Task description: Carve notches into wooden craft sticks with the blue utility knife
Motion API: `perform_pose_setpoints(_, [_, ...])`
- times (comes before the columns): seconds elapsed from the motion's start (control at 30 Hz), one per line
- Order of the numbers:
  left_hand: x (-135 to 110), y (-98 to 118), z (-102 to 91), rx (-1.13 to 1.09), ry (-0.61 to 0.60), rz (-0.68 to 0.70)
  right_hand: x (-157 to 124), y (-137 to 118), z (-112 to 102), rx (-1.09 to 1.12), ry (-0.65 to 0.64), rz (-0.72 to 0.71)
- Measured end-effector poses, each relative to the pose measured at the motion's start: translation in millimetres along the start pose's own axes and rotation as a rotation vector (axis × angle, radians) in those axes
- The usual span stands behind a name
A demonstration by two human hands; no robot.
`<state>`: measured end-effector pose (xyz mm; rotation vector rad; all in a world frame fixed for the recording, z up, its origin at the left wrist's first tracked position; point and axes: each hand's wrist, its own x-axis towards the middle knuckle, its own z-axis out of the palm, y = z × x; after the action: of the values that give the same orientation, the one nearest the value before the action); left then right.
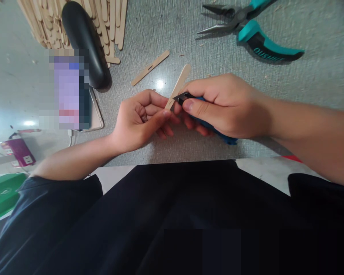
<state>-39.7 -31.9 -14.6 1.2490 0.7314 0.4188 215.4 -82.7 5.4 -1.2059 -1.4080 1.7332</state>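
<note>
Between the thumb and fingers of my left hand (145, 120) is the lower end of a wooden craft stick (179, 84), tilted up to the right. My right hand (223, 105) is wrapped round a blue utility knife (215, 130), its thumb pressed near the head. The knife's short dark blade points left, and its tip meets the stick's face near a small slit. Just beyond my hands, a second craft stick (143, 74) lies on the table with a slot cut in its middle.
Needle-nose pliers (240, 23) with teal and black handles lie at the back right. A pile of craft sticks (111, 23), a black oblong case (86, 46) and a blurred phone (67, 91) with a cable are at the left. A purple box (18, 152) stands farther left.
</note>
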Motion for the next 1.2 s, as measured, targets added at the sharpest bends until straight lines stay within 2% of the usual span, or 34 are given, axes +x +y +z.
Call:
perform_pose_setpoints(0.43, [2.1, -0.7, 0.2, -0.044, -0.015, 0.045, -0.6, -9.3, 1.1, -0.122, -0.019, 0.029])
perform_pose_setpoints(0.63, [0.5, 1.7, 1.9, -0.091, -0.012, 0.008, -0.9, 1.3, 3.1, -0.132, 0.024, -0.051])
perform_pose_setpoints(0.9, [1.1, 1.0, 1.7, -0.048, 0.03, 0.007, -2.5, -11.2, -6.5, -0.115, -0.077, 0.069])
perform_pose_setpoints(1.07, [-1.9, -2.9, 4.0, 0.004, 0.06, 0.01, -2.8, -7.6, 1.3, -0.106, 0.024, -0.017])
perform_pose_setpoints(1.2, [-3.6, -10.6, 6.1, 0.056, 0.087, 0.072, -3.1, -5.9, 4.7, -0.178, 0.041, -0.025])
